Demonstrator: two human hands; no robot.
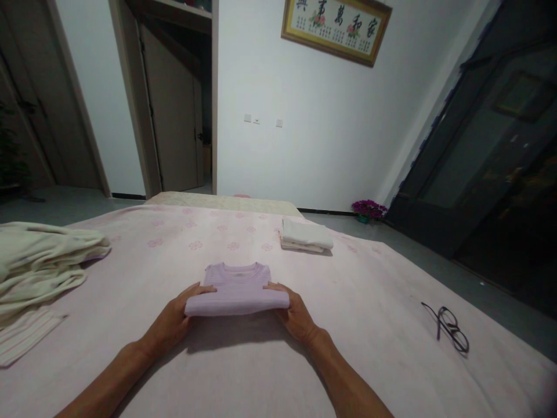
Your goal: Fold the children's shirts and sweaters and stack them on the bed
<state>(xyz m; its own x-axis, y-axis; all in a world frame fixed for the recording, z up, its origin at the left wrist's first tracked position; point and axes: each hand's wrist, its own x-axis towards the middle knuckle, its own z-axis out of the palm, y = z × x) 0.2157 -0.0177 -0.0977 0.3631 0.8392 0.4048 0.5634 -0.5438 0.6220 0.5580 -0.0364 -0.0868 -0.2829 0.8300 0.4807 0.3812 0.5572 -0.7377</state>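
Note:
A light purple knit shirt (237, 296) lies in front of me, its round neckline facing away and its near part folded over into a thick edge. My left hand (180, 307) grips the left end of that fold, thumb on top and fingers underneath. At the right end, my right hand (293, 310) holds the fold the same way. The near edge looks raised a little, with a shadow under it on the pink bedspread (243, 377). The fingers beneath the cloth are hidden.
Folded white cloth (307, 235) lies beyond the shirt to the right. A rumpled cream garment (39, 261) and a striped cloth (28, 337) are at the left. Black-framed glasses (452, 331) rest near the bed's right edge. Purple flowers (369, 209) stand on the floor beyond.

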